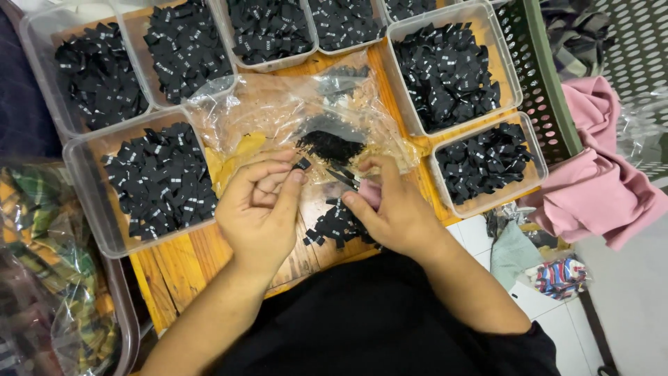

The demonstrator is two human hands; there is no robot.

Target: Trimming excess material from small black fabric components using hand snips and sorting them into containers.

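Observation:
My left hand (261, 209) pinches one small black fabric label (302, 164) between thumb and fingertips above the wooden table (184, 261). My right hand (390, 205) rests beside it, fingers curled over thin black labels (343, 175). A loose pile of black labels (332, 226) lies between my hands on the wood. Just beyond them a clear crumpled plastic bag (278, 118) holds another dark heap of labels (329, 146).
Several clear plastic tubs of black labels ring the work spot: one at left (90, 202), two at right (511, 90), (536, 177), more along the back. A green perforated basket (539, 76) and pink cloth (598, 188) lie to the right. Bagged patterned fabric (49, 271) sits at left.

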